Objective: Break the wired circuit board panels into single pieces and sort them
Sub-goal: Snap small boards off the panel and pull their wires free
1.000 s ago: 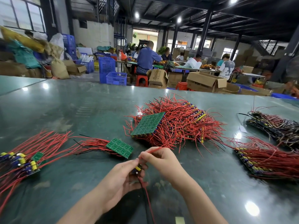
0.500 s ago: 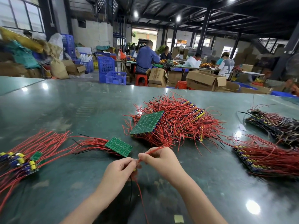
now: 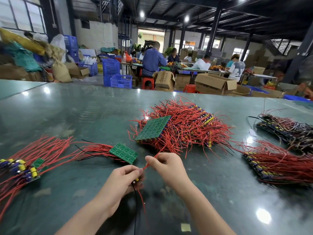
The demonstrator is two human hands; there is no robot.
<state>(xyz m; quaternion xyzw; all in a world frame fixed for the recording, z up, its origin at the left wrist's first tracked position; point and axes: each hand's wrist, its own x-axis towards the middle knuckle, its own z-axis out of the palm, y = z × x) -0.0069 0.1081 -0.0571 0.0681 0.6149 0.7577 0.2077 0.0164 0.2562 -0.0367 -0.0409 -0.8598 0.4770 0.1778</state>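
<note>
Risk, largest first. The pile [image 3: 184,128] of unbroken wired panels at 12 o'clock from the hands is a dense tangle; a red lead [image 3: 158,154] runs from the right hand [image 3: 167,167] up toward it, and whether it joins the pile cannot be told. If it does, a firm pull could drag panels across the table [image 3: 67,112] or strain a solder joint. The half panel [image 3: 123,152] at 11 o'clock lies just beside the left hand [image 3: 122,180]; a stray sweep could knock it into the sorted pieces [image 3: 22,168] at 9 o'clock and mix the lots. Smallest: the single piece [image 3: 136,179] itself, whose leads hang toward 6 o'clock, may lose a wire if twisted against the grip.

Position: the single piece sits inside the left hand, fingers curled tight round it, only a yellow part showing. The right hand, at 2 o'clock from the left and nearly touching it, pinches the red lead between thumb and forefinger. Further bundles [image 3: 277,165] lie at 3 o'clock, well apart
</note>
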